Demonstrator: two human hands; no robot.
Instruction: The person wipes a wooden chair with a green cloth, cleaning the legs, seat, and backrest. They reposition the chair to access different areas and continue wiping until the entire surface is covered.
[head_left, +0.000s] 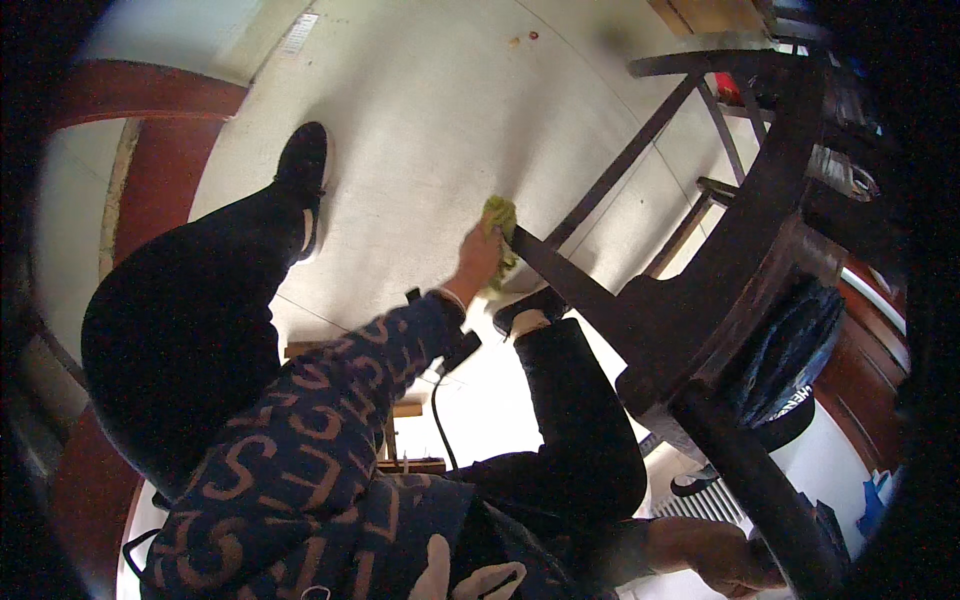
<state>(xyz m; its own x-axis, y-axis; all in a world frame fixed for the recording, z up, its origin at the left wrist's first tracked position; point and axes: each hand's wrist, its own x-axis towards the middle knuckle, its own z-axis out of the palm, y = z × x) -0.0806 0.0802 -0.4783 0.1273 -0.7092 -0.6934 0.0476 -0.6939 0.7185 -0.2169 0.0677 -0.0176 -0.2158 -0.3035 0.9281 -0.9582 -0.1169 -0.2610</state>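
Note:
My left hand grips a yellow-green cloth, which is bunched around the end of a slim dark wooden leg. That leg belongs to a dark wooden chair, tipped so its legs point to the left across the view. At the lower right, my right hand is closed against a thick dark post of the chair; its fingertips are partly hidden there. A dark sleeve printed with tan letters covers my left arm, and a dark band with a small box sits at the wrist.
My black shoes stand on the pale tiled floor. Reddish-brown wooden furniture curves along the left. A dark blue cap-like item bearing white writing is at right, above a ribbed grille. Small scraps lie on the floor.

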